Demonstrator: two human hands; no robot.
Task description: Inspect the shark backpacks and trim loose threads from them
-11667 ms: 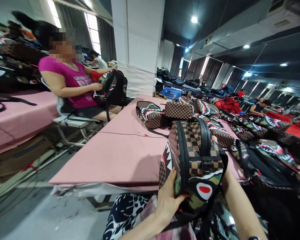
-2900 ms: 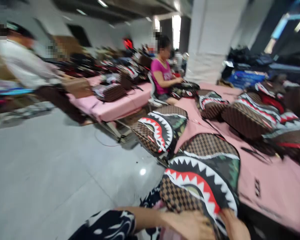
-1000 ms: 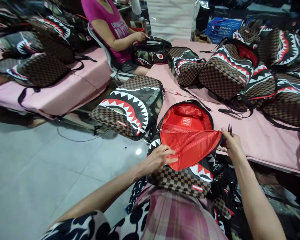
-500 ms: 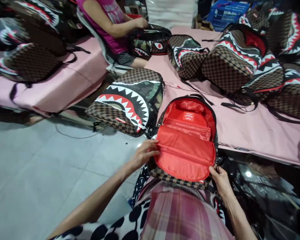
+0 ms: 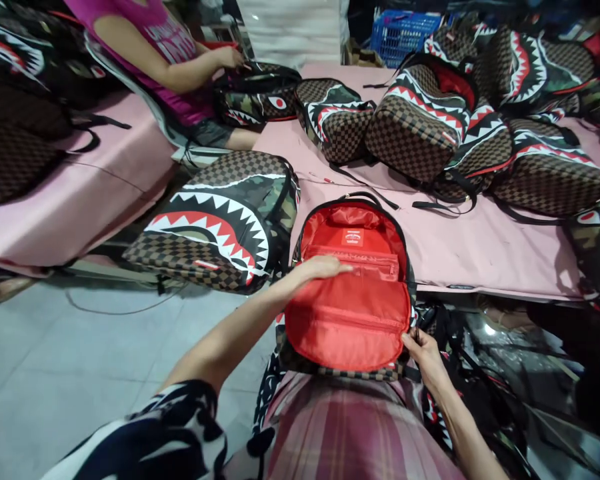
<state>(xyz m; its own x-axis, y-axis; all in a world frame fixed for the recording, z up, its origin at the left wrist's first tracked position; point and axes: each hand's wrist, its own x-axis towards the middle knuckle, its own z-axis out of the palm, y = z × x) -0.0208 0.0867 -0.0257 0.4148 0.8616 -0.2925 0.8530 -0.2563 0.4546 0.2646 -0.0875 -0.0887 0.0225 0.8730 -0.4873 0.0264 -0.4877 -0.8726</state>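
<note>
A backpack with a bright red lining (image 5: 350,343) lies unzipped in front of me, its front panel folded down toward my lap. My left hand (image 5: 323,268) reaches over the opening with fingers stretched out flat, near the inner zip pocket (image 5: 375,265); whether the fingertips touch the lining I cannot tell. At the right edge of the folded panel, my right hand (image 5: 421,347) pinches the rim between thumb and fingers. To the left lies a closed backpack (image 5: 215,220) with a checkered pattern and a shark-mouth print.
Several more shark-print backpacks (image 5: 420,127) are piled across the pink-covered table (image 5: 460,253). Another person (image 5: 155,67) sits at the back left, hands on a camouflage backpack (image 5: 260,97). A blue crate (image 5: 403,37) stands behind. Dark bags and plastic lie below right.
My left hand has let go of the panel's left edge and moved up and right over the opening. My right hand keeps its pinch. The view has shifted to the right.
</note>
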